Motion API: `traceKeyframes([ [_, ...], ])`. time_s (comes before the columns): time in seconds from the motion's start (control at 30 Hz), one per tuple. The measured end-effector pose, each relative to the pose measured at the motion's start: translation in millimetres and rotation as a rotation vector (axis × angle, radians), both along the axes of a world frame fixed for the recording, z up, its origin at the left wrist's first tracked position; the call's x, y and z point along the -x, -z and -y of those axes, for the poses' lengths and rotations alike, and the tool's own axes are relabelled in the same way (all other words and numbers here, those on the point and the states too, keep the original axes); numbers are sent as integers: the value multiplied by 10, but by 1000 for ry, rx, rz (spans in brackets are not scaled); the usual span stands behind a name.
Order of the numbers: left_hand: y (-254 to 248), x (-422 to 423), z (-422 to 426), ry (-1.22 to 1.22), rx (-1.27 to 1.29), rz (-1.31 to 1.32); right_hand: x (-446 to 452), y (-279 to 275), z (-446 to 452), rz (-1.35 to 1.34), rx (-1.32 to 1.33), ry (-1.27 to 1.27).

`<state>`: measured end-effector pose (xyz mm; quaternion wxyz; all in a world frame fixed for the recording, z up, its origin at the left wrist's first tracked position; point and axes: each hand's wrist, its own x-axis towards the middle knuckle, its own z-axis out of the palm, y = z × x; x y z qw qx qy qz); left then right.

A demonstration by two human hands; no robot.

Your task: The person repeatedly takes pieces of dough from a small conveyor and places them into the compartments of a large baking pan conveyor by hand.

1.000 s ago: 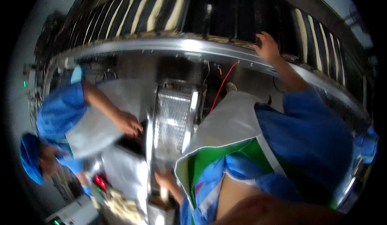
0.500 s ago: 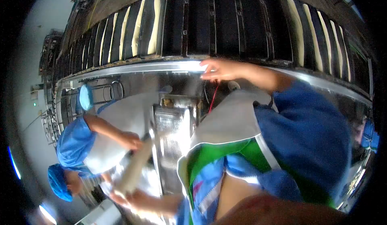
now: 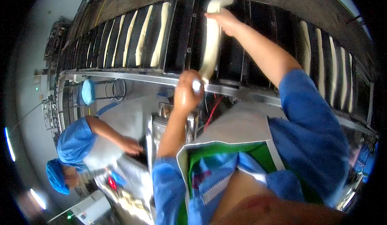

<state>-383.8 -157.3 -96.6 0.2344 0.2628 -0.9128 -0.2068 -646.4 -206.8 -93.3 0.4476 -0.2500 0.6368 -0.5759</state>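
Dark trays [image 3: 234, 58] run in a row beyond a metal rail [image 3: 242, 93]. Clasped round a pale dough strip [image 3: 212, 43] near its far end, the right hand [image 3: 225, 22] is stretched out on a nearly straight arm. From it the strip's long axis runs back toward the body, over the trays, to the left hand [image 3: 187, 91], curled beside the near end; whether it grips is unclear. Left of both hands, other strips [image 3: 161, 35] lie in trays.
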Motion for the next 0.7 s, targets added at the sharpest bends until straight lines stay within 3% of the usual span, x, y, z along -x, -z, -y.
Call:
traceKeyframes([
  [0.03, 241, -42, 23, -32, -68, -14, 176, 528, 259, -17, -22, -72],
  [0.07, 432, -87, 49, -66, -137, -28, 130, 524, 260, -258, -97, -60],
  [0.13, 295, -39, 86, -138, -114, 9, 69, 581, 367, -357, -68, -76],
  [0.2, 143, 0, 105, -262, -73, 74, 46, 598, 553, -480, -223, 67],
  [0.27, 107, -50, 71, -281, -117, 75, 117, 679, 634, -704, -141, 119],
  [0.33, 113, -194, -15, -227, -25, 106, 35, 623, 617, -930, -207, -95],
  [0.4, 288, -498, -116, -284, -46, 120, -106, 551, 489, -949, -289, -314],
  [0.47, 256, -818, -340, -376, -95, 188, -306, 555, 394, -1292, -319, -502],
  [0.53, 448, -1289, -588, -527, -198, 193, -466, 606, 230, -1162, -196, -472],
  [0.6, 650, -1777, -941, -685, -214, 134, -604, 625, 63, -1218, -25, -589],
  [0.63, 719, -1731, -1217, -838, -279, 121, -456, 628, -82, -1187, 60, -624],
  [0.67, 710, -1821, -1423, -1010, -339, 105, -440, 821, -156, -1197, 327, -506],
  [0.7, 640, -1906, -1591, -1150, -413, 150, -516, 713, -240, -1172, 313, -574],
])
